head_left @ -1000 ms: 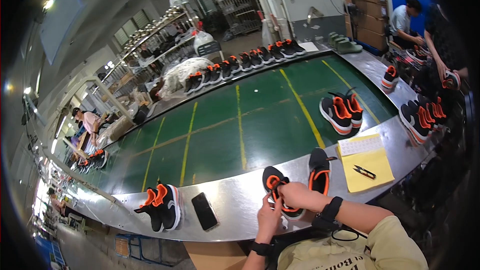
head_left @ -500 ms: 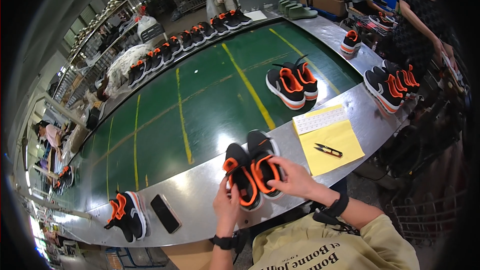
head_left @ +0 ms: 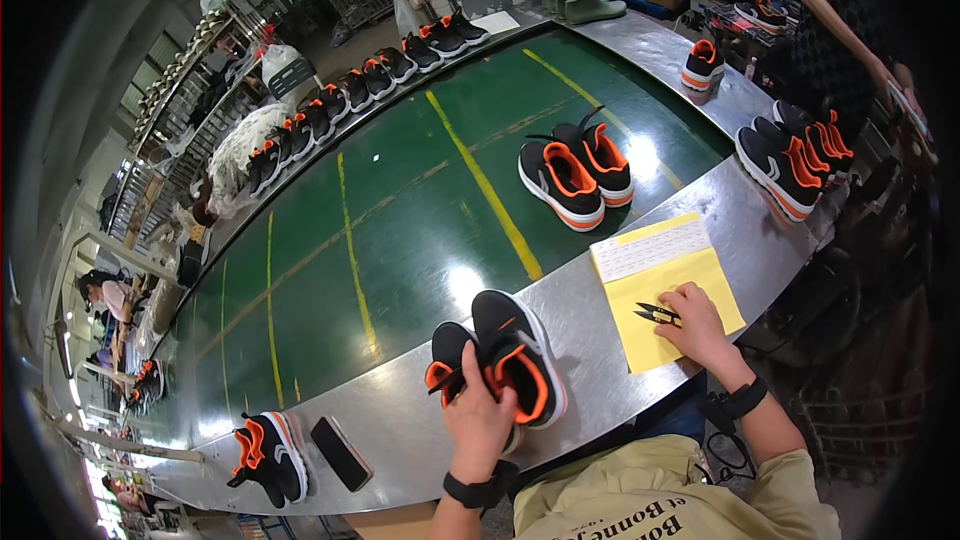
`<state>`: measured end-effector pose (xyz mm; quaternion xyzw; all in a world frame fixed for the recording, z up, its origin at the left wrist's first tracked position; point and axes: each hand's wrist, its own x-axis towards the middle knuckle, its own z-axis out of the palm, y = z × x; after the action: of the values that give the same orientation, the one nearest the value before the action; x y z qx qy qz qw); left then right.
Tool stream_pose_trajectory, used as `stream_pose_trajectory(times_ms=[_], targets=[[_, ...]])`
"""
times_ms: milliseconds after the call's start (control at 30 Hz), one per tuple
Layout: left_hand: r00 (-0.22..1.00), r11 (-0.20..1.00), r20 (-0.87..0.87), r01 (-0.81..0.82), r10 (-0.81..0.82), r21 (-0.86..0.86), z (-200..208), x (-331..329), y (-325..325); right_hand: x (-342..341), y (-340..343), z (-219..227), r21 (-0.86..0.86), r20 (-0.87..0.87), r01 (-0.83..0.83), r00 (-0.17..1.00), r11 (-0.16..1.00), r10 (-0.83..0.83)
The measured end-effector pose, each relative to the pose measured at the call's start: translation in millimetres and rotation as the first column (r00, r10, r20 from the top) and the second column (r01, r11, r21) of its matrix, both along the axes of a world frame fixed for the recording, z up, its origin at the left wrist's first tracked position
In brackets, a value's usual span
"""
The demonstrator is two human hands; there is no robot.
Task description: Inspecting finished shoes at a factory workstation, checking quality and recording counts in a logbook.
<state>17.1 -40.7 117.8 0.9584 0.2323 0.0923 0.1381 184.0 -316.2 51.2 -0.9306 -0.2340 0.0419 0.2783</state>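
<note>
A pair of black sneakers with orange lining and white soles stands on the metal edge in front of me, toes pointing away. My left hand (head_left: 478, 425) grips the left sneaker (head_left: 453, 342) at its collar, covering much of the opening. Right beside it, touching, is the right sneaker (head_left: 543, 355). My right hand (head_left: 698, 328) has its fingers closed on small black thread snips (head_left: 655, 313), whose pointed blades face left. Under the snips lies a yellow paper pad (head_left: 642, 345), with a white printed label sheet (head_left: 655, 248) across its top.
A phone (head_left: 341, 453) and another sneaker pair (head_left: 272, 458) lie to the left. Two sneakers (head_left: 562, 185) sit on the green conveyor belt (head_left: 400, 230). More sneakers (head_left: 790, 165) stand at right, near a co-worker (head_left: 835, 40). A sneaker row (head_left: 355, 88) lines the far edge.
My right hand has left the right sneaker and moved right to the snips, taking hold of them. My left hand has shifted onto the left sneaker's collar.
</note>
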Motion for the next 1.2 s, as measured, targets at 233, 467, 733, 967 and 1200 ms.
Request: stream_pose_trajectory(times_ms=[233,467,733,967,1200], targets=[[0.98,0.983,0.089,-0.174,0.178,-0.053,-5,-56,82,45,-73,-4,0.13,-0.074,0.133,0.99,0.983,-0.124],[0.956,0.932,-0.181,-0.163,0.231,0.324,71,-45,99,57,-83,-16,0.238,-0.135,0.158,0.982,0.958,-0.129],[0.889,0.86,0.074,0.413,-0.453,0.3,-1,254,-20,42,-71,-28,0.365,0.053,0.207,0.969,0.908,-0.242],[0.914,0.953,-0.273,0.302,-0.301,-0.038,-54,331,-48,37,-71,-32,0.373,0.217,0.175,0.938,0.911,-0.269],[0.95,0.939,-0.09,0.277,-0.299,-0.205,-3,248,-21,28,-81,-53,0.617,0.163,0.193,0.917,0.763,-0.364]])
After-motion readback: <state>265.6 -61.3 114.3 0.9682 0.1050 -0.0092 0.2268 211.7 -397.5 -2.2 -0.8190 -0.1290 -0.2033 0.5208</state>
